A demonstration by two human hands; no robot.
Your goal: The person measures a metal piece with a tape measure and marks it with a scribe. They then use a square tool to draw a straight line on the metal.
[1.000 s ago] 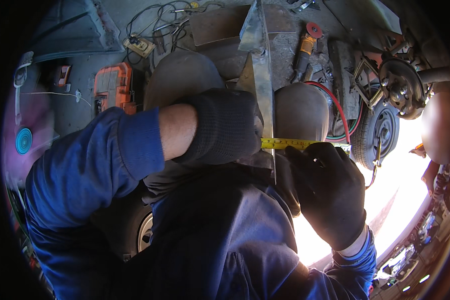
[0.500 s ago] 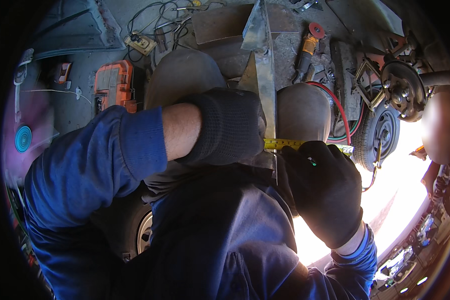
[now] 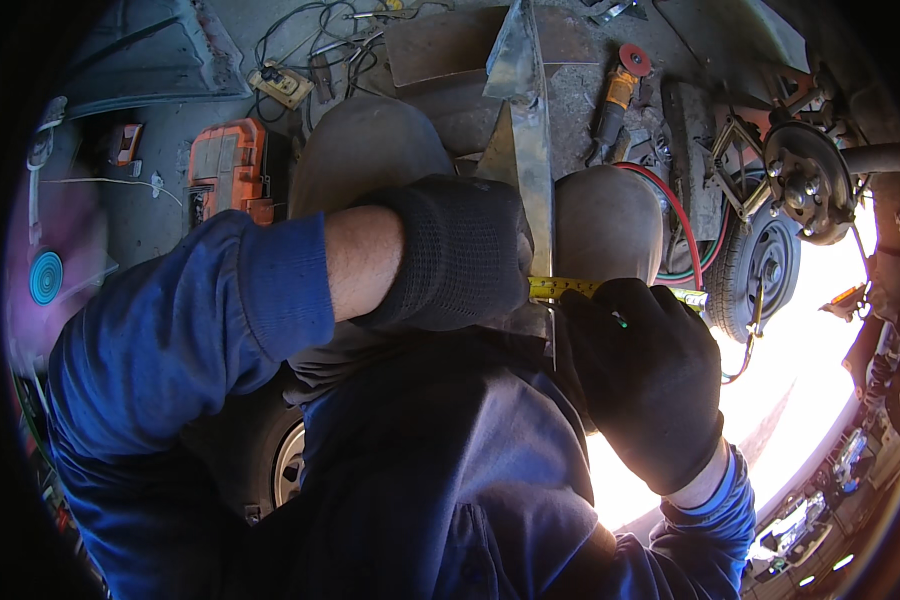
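My gloved left hand [image 3: 450,255] is closed at the left end of the yellow tape measure [image 3: 555,288], against a long bent sheet-metal piece [image 3: 530,200] standing lengthwise between my knees. The tape stretches across the metal to the right. My gloved right hand [image 3: 645,380] has its fingers curled over the tape, right of the metal, with a small green-tipped item [image 3: 620,320] among them, too small to name. What my left fingers grip is partly hidden.
An angle grinder [image 3: 615,100], red-green hoses [image 3: 685,225], a tire [image 3: 755,270] and a brake hub [image 3: 805,180] lie right. An orange case [image 3: 225,170], power strip [image 3: 278,85] with cords, metal panel [image 3: 150,60] and pink fan [image 3: 55,235] are left.
My right hand has shifted slightly up and left along the tape. My left hand has moved a little right. A blurred pinkish shape at the right edge has gone from view.
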